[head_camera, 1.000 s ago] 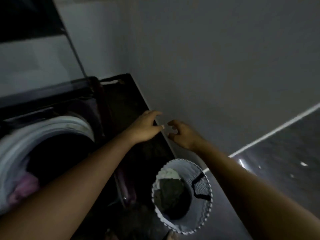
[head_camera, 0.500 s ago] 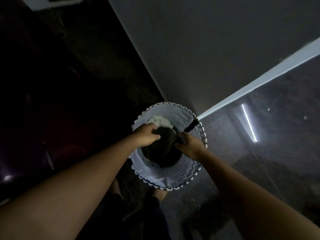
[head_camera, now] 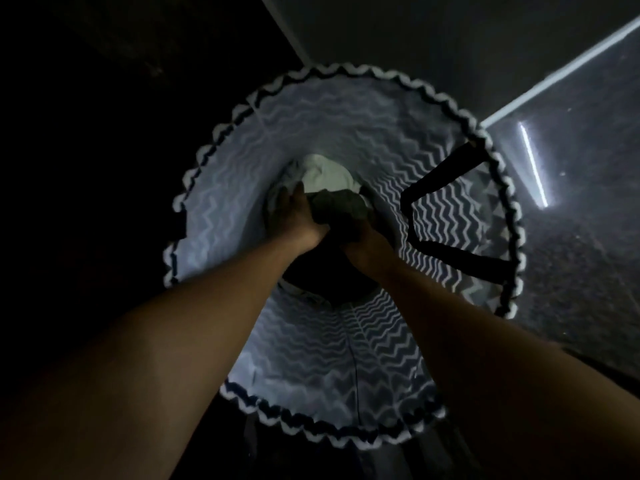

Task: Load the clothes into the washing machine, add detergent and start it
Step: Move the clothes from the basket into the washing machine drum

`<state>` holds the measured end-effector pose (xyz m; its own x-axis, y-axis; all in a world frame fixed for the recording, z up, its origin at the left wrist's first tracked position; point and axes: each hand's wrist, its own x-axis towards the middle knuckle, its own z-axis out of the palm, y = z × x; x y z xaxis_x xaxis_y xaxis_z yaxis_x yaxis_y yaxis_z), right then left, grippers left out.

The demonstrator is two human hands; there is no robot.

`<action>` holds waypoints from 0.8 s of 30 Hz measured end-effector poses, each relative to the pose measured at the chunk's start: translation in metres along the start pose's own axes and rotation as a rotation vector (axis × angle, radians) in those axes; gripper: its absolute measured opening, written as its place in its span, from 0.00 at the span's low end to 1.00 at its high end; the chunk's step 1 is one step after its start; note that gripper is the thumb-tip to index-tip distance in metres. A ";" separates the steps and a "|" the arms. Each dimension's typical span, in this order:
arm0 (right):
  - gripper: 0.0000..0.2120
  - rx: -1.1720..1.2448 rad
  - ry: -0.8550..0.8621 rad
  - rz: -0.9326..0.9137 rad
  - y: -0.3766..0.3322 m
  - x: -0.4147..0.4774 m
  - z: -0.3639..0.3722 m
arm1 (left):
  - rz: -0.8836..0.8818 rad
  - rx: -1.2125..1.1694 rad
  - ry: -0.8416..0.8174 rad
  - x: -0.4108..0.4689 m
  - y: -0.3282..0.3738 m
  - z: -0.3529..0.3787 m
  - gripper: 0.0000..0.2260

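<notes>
While both arms reach straight down the tall laundry basket [head_camera: 221, 188], the clothes [head_camera: 332, 199] lie heaped at its bottom, directly under and between the two hands, so the coming lift has to run along the basket's upright axis, up through its open scalloped rim. The left hand [head_camera: 289, 216] presses on the left side of the pile, its fingers [head_camera: 294, 192] spread over the edge of a pale garment [head_camera: 322, 174] that sits on the far side of the heap. The right hand [head_camera: 367, 245] is on the near right side, closed into the folds of a dark garment [head_camera: 337, 206] that lies between the two hands and touches both; how firmly the left hand has gathered cloth is hard to tell in this dim light. Neither hand is clearly nearer: they flank the bundle, so it looks like a two-handed scoop. A black strap handle [head_camera: 446, 216] hangs inside the right wall, just beside the right wrist, and could snag the load on the way up. No washing machine is visible in this view, only darkness to the left.
</notes>
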<state>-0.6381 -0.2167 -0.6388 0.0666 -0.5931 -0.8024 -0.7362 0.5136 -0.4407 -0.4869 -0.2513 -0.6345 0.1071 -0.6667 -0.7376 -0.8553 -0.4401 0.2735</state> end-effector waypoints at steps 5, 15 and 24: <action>0.22 0.359 0.056 0.114 0.013 0.035 0.032 | -0.028 -0.054 -0.118 0.026 -0.012 0.035 0.42; 0.24 1.128 -0.035 0.266 -0.004 0.001 0.025 | 0.009 -0.602 -0.256 -0.047 0.002 0.015 0.06; 0.29 1.274 -0.037 0.165 0.015 -0.032 0.002 | -0.225 -0.939 -0.160 -0.109 0.003 -0.025 0.03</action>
<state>-0.6499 -0.1892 -0.6204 0.0704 -0.4589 -0.8857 0.4212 0.8186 -0.3906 -0.4880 -0.1949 -0.5374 0.0894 -0.4492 -0.8889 -0.0644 -0.8932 0.4449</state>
